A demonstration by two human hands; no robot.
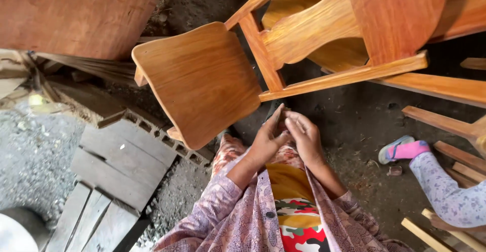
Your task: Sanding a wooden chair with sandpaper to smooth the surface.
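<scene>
The left hand (264,141) and right hand (305,136) meet just below the wooden chair (202,82) lying tipped on the dirt floor (354,125). Their fingers curl together over something small; what it is cannot be told.

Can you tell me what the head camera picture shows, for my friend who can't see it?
A person's left hand and right hand meet, fingers touching, just below a varnished wooden chair lying tipped over on the dirt floor. At the right, another person's leg in a pink sock rests near wooden sticks.
</scene>
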